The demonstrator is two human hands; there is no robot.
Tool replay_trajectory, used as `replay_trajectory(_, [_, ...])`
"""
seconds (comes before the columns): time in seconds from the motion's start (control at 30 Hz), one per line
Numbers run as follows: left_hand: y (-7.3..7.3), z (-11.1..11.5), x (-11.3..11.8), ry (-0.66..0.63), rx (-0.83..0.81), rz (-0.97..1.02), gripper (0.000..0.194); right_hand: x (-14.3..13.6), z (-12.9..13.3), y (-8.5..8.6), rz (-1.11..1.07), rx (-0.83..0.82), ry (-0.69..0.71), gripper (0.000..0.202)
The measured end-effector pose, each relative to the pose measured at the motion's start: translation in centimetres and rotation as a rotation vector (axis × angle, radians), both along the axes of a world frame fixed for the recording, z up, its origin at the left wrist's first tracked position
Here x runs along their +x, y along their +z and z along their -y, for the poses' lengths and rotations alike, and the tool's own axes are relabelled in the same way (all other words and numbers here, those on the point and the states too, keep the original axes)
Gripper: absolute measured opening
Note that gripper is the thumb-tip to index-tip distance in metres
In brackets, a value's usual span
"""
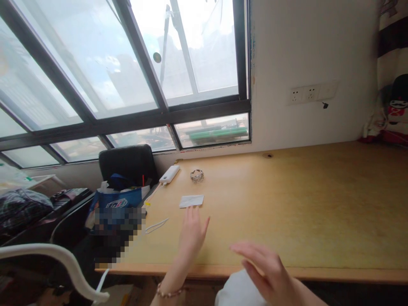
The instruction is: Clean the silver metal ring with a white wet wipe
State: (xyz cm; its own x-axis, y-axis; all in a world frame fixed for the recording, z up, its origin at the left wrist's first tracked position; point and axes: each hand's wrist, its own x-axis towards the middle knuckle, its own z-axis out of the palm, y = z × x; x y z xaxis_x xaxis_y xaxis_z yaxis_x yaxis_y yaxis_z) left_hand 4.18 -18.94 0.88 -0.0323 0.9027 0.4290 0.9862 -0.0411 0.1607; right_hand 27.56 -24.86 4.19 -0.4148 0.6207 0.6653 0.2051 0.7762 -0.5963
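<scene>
My left hand reaches palm down over the wooden table, its fingers stretched out and its thumb apart. Its fingertips are at the near edge of a flat white rectangle, which looks like a folded tissue or paper; whether they touch it I cannot tell. A beaded bracelet circles my left wrist. My right hand hovers by the table's front edge, fingers extended, thumb apart, holding nothing. Beyond the white rectangle lies a round, open-work metallic ring, perhaps a bangle.
A white power bank with a cable stands near the table's back left. A white cord loop lies at the left edge. Left of the table are a black chair, a blue bag and a curved white tube.
</scene>
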Motion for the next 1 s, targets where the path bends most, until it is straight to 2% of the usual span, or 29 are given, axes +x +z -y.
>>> replay_trajectory(0.07, [0.0,-4.3,0.7,0.170,-0.055,-0.105,0.055,1.0,-5.2,0.1,0.025,0.036,-0.113,0.032])
replay_trajectory(0.13, [-0.5,-7.5,2.4,0.114,-0.153,-0.158,0.049,2.0,-10.8,-0.8,0.045,0.058,-0.247,0.027])
replay_trajectory(0.17, [-0.7,-8.7,3.5,-0.004,-0.160,-0.166,0.044,2.5,-13.4,-1.6,0.067,0.055,-0.308,0.027])
replay_trajectory(0.23, [-1.0,-10.3,5.9,-0.332,-0.158,-0.149,0.035,3.6,-17.4,-3.5,0.104,-0.002,-0.433,0.027])
replay_trajectory(0.3, [-1.0,-11.0,8.2,-0.647,-0.140,-0.098,0.032,4.5,-19.6,-5.5,0.089,-0.120,-0.547,0.028])
replay_trajectory(0.37, [-1.0,-11.2,9.8,-0.837,-0.131,-0.039,0.031,5.2,-20.2,-6.7,0.028,-0.206,-0.626,0.029])
replay_trajectory(0.43, [-1.0,-11.2,10.5,-0.909,-0.119,0.016,0.031,5.3,-19.8,-7.2,-0.013,-0.238,-0.647,0.029])
replay_trajectory(0.53, [-1.4,-11.0,10.2,-0.893,-0.094,0.103,0.032,4.5,-18.4,-6.8,0.047,-0.204,-0.572,0.027])
replay_trajectory(0.67, [-1.7,-10.9,9.4,-0.876,-0.122,0.166,0.029,3.0,-17.0,-6.1,0.260,-0.129,-0.382,0.020])
replay_trajectory(0.73, [-1.7,-10.9,9.3,-0.898,-0.140,0.165,0.028,2.8,-16.8,-6.1,0.327,-0.121,-0.339,0.016])
replay_trajectory(1.0, [-1.7,-10.8,9.7,-0.929,-0.127,0.143,0.024,3.4,-17.0,-6.1,0.358,-0.199,-0.444,0.016])
